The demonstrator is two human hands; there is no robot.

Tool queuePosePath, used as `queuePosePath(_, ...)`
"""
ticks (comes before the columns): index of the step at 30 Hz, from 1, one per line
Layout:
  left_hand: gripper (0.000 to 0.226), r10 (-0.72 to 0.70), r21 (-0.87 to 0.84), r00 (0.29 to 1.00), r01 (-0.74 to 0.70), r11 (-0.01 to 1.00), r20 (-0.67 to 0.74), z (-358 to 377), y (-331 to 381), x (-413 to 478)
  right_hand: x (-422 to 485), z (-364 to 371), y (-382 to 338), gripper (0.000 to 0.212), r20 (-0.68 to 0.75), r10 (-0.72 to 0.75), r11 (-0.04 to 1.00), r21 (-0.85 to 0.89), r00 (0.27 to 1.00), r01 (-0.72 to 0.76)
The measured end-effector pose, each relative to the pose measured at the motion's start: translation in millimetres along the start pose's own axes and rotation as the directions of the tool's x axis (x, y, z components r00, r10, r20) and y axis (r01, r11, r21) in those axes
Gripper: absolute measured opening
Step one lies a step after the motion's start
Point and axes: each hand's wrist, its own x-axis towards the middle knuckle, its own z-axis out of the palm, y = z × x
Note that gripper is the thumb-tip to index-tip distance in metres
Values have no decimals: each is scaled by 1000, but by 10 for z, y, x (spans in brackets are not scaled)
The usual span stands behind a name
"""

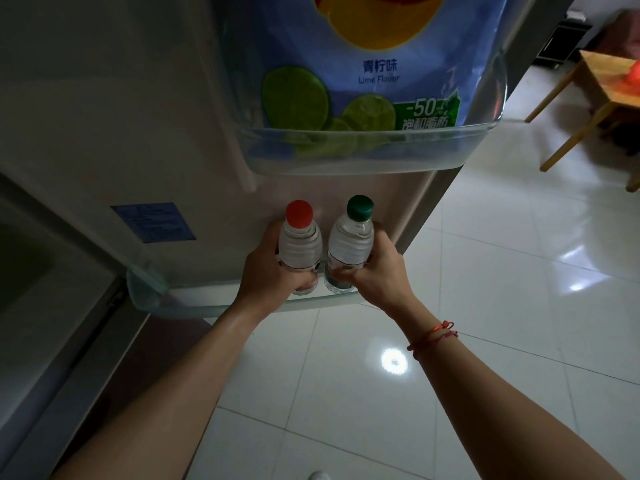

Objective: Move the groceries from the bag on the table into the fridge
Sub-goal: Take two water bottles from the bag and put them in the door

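I face the inside of the open fridge door (138,140). My left hand (268,268) grips a clear water bottle with a red cap (299,237). My right hand (375,271) grips a clear water bottle with a green cap (351,237). Both bottles stand upright side by side, their bases down in the lower door shelf (194,306). A blue bag of lime-flavour chips (363,64) stands in the upper door shelf (346,157) just above the bottle caps.
The fridge body (41,289) lies at the left. A white tiled floor (502,306) stretches to the right. At the far right stands a wooden table (602,88) with a red bag (635,76) on it.
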Motion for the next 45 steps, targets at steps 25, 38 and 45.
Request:
queuePosePath(25,80,-1,62,997,-4,998,76,-76,59,-100,-122,-22,-137,81,13,48,998,-34,999,-47)
queuePosePath(38,78,186,386,982,-176,906,10,-505,470,-622,-658,-254,-496,93,-39,-72,950,-307,997,57)
queuePosePath(45,69,373,645,925,-238,727,-78,-807,737,-980,-1082,-457,-826,83,-50,-179,838,-531,983,126)
